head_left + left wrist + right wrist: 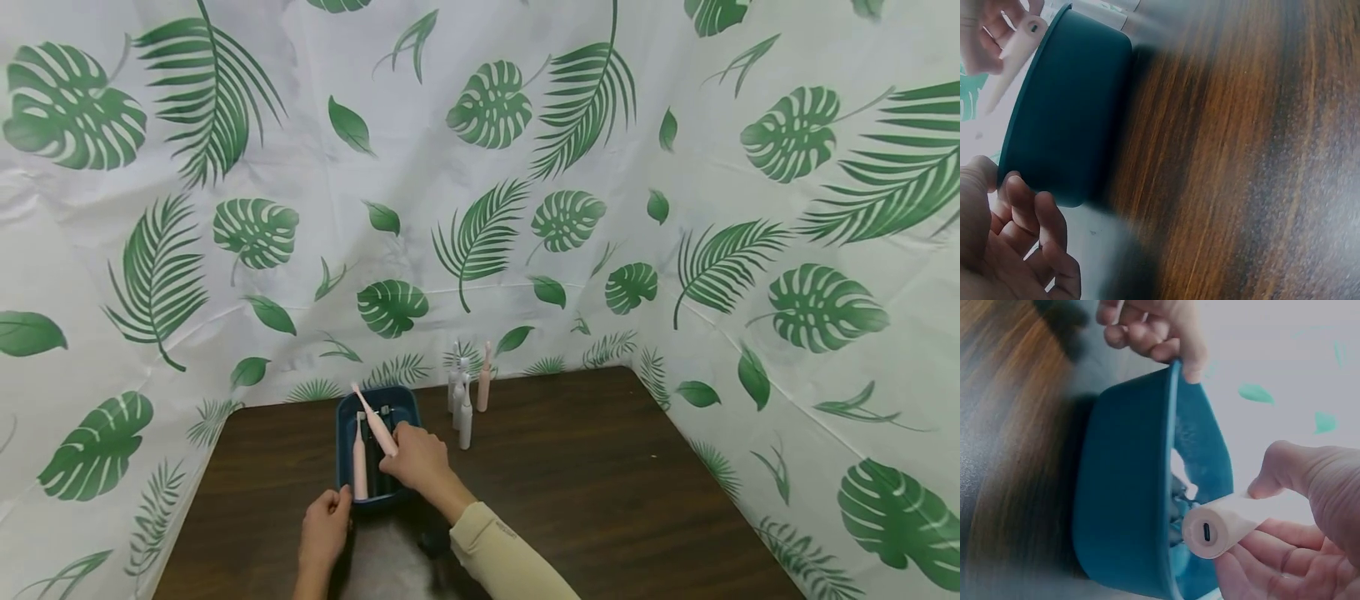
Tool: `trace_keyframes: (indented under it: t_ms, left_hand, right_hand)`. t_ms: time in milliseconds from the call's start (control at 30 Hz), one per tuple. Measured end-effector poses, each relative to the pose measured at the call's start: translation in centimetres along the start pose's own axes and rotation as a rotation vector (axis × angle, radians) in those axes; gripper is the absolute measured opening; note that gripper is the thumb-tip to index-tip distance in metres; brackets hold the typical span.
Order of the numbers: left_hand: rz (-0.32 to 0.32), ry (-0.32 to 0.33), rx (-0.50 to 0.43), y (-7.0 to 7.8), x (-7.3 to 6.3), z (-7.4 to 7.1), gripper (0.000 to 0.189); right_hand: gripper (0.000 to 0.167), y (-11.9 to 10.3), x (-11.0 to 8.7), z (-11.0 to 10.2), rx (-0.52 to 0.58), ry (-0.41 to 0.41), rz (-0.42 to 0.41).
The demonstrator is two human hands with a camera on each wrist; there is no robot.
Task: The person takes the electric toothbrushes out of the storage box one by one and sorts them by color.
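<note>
A leaf-print backdrop (315, 208) hangs behind the blue bin (1125, 481), which sits on a dark wooden table (600, 467). The left hand (325, 525) pinches the bin's rim at its near left corner, thumb over the lip and fingers outside. The right hand (418, 458), over the bin's right side, pinches a pink toothbrush (377, 431) near its base; the brush slants over the bin, head pointing away from the hand. A second pink toothbrush (360, 467) lies along the bin's left side; pale toothbrushes (466, 421) stand upright to its right.
</note>
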State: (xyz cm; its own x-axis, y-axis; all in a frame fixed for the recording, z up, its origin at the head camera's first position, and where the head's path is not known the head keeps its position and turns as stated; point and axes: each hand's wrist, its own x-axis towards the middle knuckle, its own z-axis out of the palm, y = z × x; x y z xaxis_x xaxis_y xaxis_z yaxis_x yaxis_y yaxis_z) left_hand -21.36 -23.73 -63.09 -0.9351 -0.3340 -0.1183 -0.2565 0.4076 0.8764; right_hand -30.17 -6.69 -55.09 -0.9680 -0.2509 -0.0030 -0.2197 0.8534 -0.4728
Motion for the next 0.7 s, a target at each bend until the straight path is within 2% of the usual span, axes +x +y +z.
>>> trace_keyframes:
  t_ms: [267,700]
  left_hand:
    - [0.007,0.008,0.008,-0.1,0.1,0.1,0.043]
    - [-0.001,0.017,0.012,-0.1,0.2,0.0,0.041]
  right_hand:
    - [0.043,0.6,-1.2,-1.8,0.131,0.076,-0.042]
    - [0.039,3.2,-3.9,-3.5,0.318,0.214,-0.083]
